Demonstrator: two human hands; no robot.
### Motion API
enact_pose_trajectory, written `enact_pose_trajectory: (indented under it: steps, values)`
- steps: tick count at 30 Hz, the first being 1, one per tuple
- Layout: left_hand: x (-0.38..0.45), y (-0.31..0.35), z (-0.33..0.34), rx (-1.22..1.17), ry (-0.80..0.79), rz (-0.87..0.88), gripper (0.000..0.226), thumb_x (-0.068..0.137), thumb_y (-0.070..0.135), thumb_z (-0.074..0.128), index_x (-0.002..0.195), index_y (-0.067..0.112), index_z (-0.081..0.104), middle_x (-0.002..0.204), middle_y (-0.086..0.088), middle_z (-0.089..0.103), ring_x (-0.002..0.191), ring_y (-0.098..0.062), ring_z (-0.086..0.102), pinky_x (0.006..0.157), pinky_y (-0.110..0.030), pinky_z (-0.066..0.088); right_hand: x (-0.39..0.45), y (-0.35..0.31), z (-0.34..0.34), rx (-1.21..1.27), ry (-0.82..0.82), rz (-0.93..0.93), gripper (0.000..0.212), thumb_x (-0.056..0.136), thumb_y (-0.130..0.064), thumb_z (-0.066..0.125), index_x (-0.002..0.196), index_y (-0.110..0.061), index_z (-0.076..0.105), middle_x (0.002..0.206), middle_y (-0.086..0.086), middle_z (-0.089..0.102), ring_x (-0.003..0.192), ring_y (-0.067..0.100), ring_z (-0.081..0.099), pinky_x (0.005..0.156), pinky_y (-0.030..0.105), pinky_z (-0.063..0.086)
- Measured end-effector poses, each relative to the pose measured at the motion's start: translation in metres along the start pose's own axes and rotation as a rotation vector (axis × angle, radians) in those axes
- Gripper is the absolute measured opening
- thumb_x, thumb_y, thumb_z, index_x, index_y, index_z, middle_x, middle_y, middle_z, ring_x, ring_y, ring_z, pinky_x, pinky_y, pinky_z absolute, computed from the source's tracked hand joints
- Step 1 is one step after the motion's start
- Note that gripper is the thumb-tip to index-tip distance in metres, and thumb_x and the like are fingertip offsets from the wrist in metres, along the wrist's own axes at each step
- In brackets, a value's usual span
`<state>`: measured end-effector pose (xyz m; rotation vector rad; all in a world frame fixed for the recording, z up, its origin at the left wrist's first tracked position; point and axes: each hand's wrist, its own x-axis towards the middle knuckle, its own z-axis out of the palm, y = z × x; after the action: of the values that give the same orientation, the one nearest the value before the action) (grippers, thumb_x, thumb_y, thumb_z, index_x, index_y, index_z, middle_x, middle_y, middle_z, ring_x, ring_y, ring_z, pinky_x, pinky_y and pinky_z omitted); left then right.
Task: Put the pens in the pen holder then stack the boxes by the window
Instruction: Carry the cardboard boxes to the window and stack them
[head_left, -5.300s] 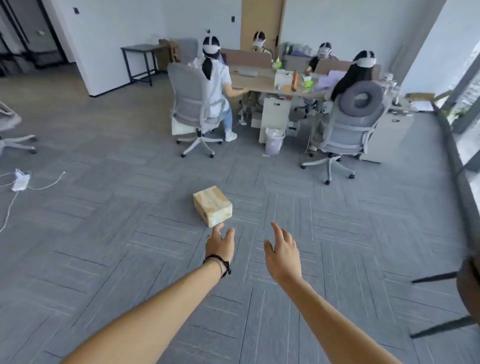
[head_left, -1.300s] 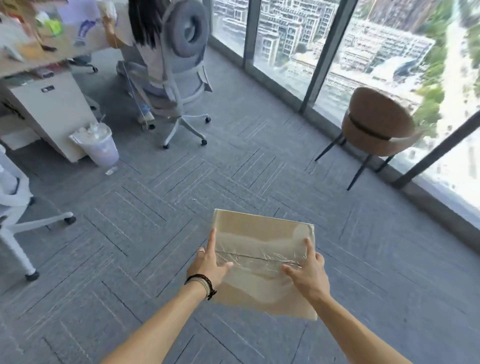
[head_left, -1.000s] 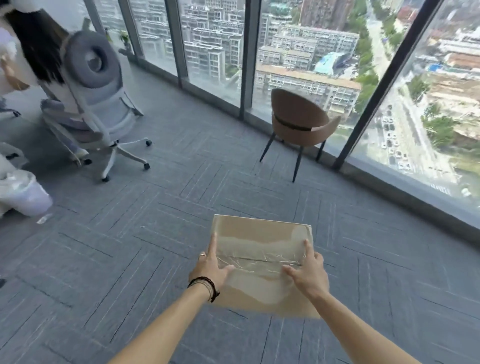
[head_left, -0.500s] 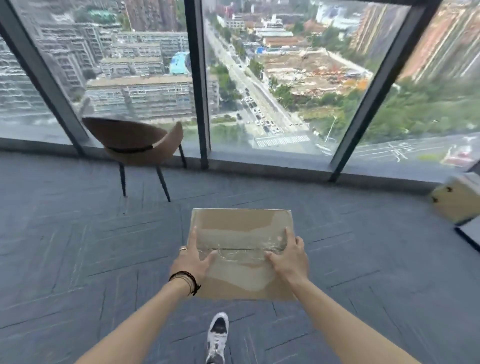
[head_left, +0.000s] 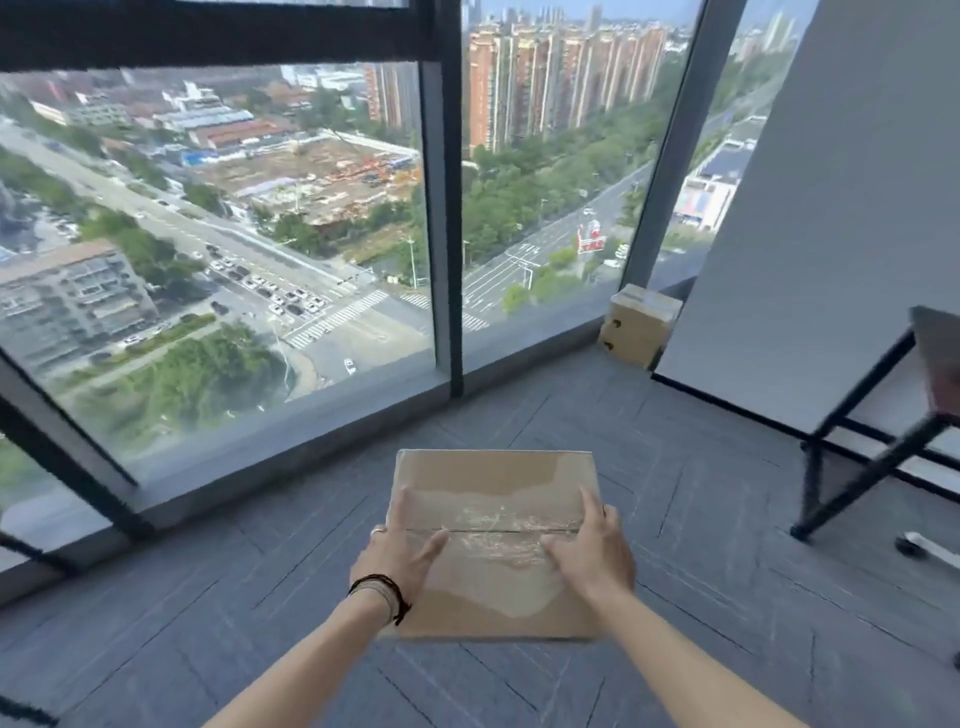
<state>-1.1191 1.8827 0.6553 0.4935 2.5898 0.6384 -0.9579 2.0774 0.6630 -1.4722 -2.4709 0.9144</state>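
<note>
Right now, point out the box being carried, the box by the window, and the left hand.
carried box (head_left: 493, 480): head view, top panel.
box by the window (head_left: 635, 335): head view, front face.
left hand (head_left: 397, 558): head view, back of hand.

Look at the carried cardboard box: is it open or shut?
Shut. The cardboard box has its top flaps closed, with clear tape over the seam, held between the left hand and right hand.

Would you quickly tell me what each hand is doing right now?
Left hand: closed on the box, gripping its left side.
Right hand: closed on the same box, right side.
</note>
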Motion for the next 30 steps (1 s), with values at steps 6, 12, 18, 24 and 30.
enact_pose_trajectory:
  steps: [6, 12, 18, 24, 30]
  values:
    - [0.150, 0.107, 0.033, 0.029, -0.089, 0.140, 0.087, 0.082, 0.074, 0.048, 0.147, 0.054, -0.007, 0.134, -0.017, 0.053, 0.094, -0.032, 0.066, 0.080, -0.045, 0.055, 0.147, 0.014, -0.026, 0.031, 0.092, 0.141, 0.096, 0.076, -0.054, 0.076, 0.156, -0.035, 0.026, 0.148, 0.004, 0.040, 0.120, 0.029, 0.059, 0.090, 0.040, 0.053]
    - [0.297, 0.225, 0.061, -0.001, -0.166, 0.182, 0.089, 0.082, 0.069, 0.051, 0.149, 0.051, -0.005, 0.136, -0.021, 0.053, 0.101, -0.035, 0.065, 0.086, -0.044, 0.053, 0.315, 0.018, -0.066, 0.032, 0.102, 0.211, 0.099, 0.072, -0.057, 0.076, 0.155, -0.035, 0.026, 0.143, 0.004, 0.041, 0.115, 0.029, 0.060, 0.088, 0.042, 0.055]
    - [0.429, 0.341, 0.066, -0.042, -0.179, 0.234, 0.087, 0.084, 0.065, 0.053, 0.150, 0.049, -0.002, 0.133, -0.017, 0.058, 0.108, -0.034, 0.064, 0.087, -0.040, 0.050, 0.470, 0.003, -0.112, 0.023, 0.139, 0.253, 0.099, 0.072, -0.060, 0.075, 0.154, -0.034, 0.027, 0.145, 0.004, 0.039, 0.116, 0.029, 0.059, 0.087, 0.041, 0.055]
    - [0.579, 0.427, 0.079, -0.046, -0.211, 0.281, 0.092, 0.077, 0.069, 0.053, 0.148, 0.049, -0.002, 0.124, -0.011, 0.066, 0.104, -0.029, 0.067, 0.085, -0.042, 0.053, 0.619, -0.018, -0.130, 0.021, 0.172, 0.292, 0.095, 0.076, -0.056, 0.075, 0.155, -0.033, 0.027, 0.147, 0.005, 0.037, 0.121, 0.031, 0.057, 0.087, 0.038, 0.051]
    - [0.738, 0.513, 0.092, -0.036, -0.259, 0.305, 0.096, 0.077, 0.062, 0.059, 0.151, 0.037, 0.004, 0.123, -0.007, 0.067, 0.103, -0.032, 0.067, 0.080, -0.042, 0.053, 0.774, -0.039, -0.134, 0.043, 0.253, 0.386, 0.097, 0.073, -0.057, 0.078, 0.152, -0.036, 0.027, 0.144, 0.004, 0.039, 0.117, 0.027, 0.059, 0.083, 0.038, 0.057]
